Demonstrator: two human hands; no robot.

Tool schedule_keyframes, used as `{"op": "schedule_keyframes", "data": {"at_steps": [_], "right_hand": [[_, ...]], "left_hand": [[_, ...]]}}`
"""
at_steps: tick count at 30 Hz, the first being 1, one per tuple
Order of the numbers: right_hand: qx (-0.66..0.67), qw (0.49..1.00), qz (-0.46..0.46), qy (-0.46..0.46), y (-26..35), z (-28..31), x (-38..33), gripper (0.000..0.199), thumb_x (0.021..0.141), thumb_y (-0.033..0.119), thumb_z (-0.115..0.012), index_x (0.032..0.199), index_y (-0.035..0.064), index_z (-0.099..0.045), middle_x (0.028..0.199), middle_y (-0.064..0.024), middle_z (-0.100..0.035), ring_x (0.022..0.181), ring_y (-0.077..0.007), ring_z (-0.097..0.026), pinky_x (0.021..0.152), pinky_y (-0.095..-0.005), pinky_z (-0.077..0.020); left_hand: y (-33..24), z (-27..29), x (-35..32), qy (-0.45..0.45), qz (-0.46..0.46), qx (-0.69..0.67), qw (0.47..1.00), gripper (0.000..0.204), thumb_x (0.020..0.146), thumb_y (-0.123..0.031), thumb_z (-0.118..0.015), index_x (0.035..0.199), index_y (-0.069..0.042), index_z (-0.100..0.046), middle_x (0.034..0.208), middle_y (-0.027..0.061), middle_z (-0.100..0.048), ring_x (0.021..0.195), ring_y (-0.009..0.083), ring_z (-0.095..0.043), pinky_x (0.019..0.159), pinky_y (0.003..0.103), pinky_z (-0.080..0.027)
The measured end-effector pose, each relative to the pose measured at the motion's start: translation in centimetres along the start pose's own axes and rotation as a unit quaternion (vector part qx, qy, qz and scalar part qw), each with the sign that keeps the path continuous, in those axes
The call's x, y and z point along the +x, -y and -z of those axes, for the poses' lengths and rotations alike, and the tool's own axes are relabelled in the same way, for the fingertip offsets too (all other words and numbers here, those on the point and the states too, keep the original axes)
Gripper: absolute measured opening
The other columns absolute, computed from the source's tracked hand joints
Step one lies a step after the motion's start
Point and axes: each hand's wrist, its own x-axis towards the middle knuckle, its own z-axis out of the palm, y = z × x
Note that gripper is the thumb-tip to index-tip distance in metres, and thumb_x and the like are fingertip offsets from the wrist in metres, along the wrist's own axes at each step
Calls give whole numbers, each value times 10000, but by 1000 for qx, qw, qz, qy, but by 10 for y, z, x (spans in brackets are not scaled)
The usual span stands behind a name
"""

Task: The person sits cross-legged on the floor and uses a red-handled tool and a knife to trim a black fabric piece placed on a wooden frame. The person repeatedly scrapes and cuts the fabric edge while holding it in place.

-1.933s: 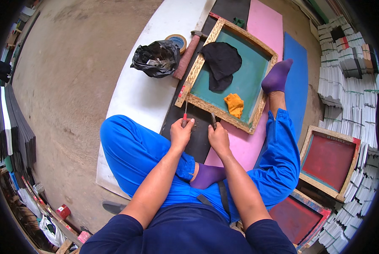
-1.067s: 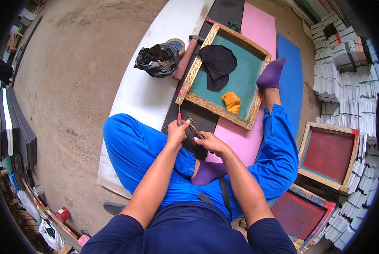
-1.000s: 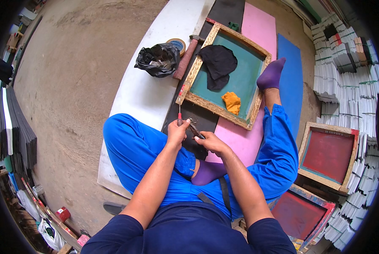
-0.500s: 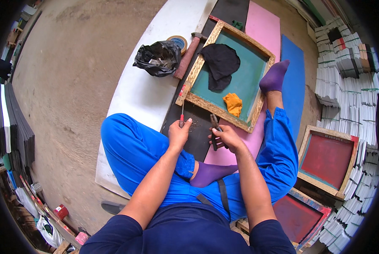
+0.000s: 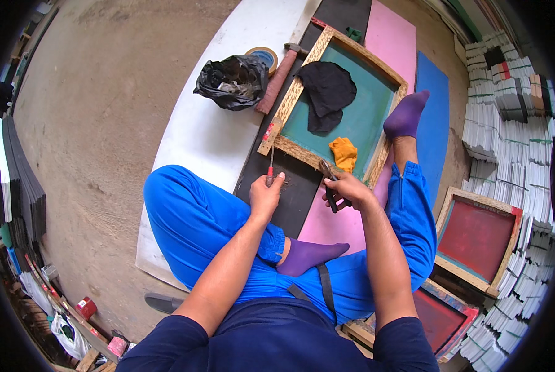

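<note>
My left hand (image 5: 266,197) is closed around a screwdriver (image 5: 270,173) with a red and dark handle, its thin shaft pointing at the near left corner of a wooden screen frame (image 5: 297,150). I cannot tell whether the tip touches the wood. In my right hand (image 5: 350,191) are dark pliers (image 5: 329,191), their jaws close to the frame's near edge. Teal mesh (image 5: 365,93) fills the frame. On it lie a black cloth (image 5: 328,90) and a crumpled orange cloth (image 5: 343,154).
Left of the frame are a hammer (image 5: 278,80), a tape roll (image 5: 265,57) and an open black plastic bag (image 5: 233,84). My legs in blue trousers (image 5: 197,211) flank the work. Two red-meshed frames (image 5: 479,235) and stacks of white sheets (image 5: 506,142) stand at the right.
My right hand has moved a little right and forward with the pliers, bringing their jaws nearer the frame's near edge. My left hand keeps the screwdriver in nearly the same place.
</note>
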Motion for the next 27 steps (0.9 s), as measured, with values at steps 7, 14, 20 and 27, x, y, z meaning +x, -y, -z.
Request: {"op": "schedule_keyframes", "data": {"at_steps": [7,14,20,27], "right_hand": [[-23,999,-2,-37,-5,-4,11,195,974,202,-592,1032,23,-540,789,-145,-682,657,-235,-698,483,-379,-547],[36,992,64,-105,-18,-38,20,195,918,120,-588,931,-70,-546,683,-136,-632,497,-215,-628,414,-369,-485],[52,977,74,-193,-19,-63,26,258,923,187,-572,848,-58,-542,608,-122,-605,428,-202,-593,384,-366,-455],[81,971,81,-211,-18,-72,27,235,919,193,-565,873,-36,-548,591,-110,-597,412,-193,-577,376,-361,-441]], "left_hand": [[-1,-2,1,3,10,-8,1000,379,917,-348,-715,720,-45,-602,597,-3,-551,427,83,-458,400,280,-350],[-3,-2,0,9,18,-27,999,369,919,-340,-712,728,-42,-609,612,-5,-560,431,76,-460,391,268,-342],[-1,-4,1,5,24,-24,999,406,907,-361,-714,681,-46,-593,571,9,-549,459,111,-490,447,316,-371],[-3,-5,2,15,25,-29,999,342,925,-325,-707,750,-45,-621,630,1,-578,432,76,-468,382,261,-347]]}}
